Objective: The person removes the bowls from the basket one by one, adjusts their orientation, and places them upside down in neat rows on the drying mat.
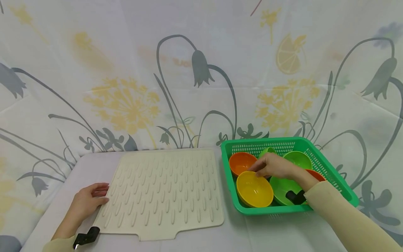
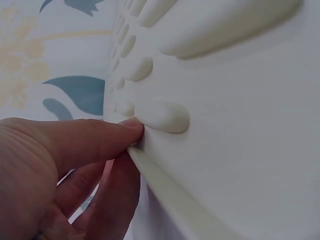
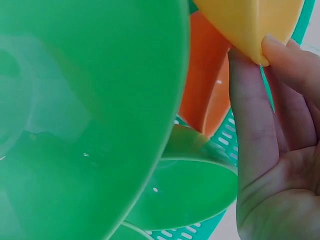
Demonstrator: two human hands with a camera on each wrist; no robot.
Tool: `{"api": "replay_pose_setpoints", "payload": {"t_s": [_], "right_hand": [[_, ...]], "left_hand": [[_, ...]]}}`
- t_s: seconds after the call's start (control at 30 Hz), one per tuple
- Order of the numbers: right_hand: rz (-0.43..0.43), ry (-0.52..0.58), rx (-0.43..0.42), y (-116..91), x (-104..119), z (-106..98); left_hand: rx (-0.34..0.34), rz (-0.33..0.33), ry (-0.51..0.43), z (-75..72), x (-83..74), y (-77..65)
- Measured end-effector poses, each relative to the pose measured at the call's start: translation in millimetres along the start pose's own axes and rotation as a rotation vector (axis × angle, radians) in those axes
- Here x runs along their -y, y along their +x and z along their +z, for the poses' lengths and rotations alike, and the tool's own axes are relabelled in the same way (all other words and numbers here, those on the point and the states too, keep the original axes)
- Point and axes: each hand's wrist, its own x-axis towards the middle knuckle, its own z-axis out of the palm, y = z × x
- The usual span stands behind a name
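My right hand pinches the rim of a yellow bowl at the front left of a green basket. In the right wrist view, thumb and fingers meet on the yellow bowl's edge. Around it in the basket are an orange bowl and a green bowl. At the left, my left hand pinches the left edge of a cream ridged mat; its thumb lies on top in the left wrist view, fingers beneath. The mat lies on the table.
Further right in the basket sit another green bowl and an orange piece, partly hidden by the right arm. A white cloth covers the table. Behind it hangs a flower-printed curtain.
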Motion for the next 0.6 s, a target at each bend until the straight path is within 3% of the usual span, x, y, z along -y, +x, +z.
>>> {"api": "replay_pose_setpoints", "payload": {"t_s": [0.6], "right_hand": [[0.024, 0.122, -0.07, -16, 5, -18]], "left_hand": [[0.021, -0.024, 0.006, -1.6, -1.4, 1.5]]}}
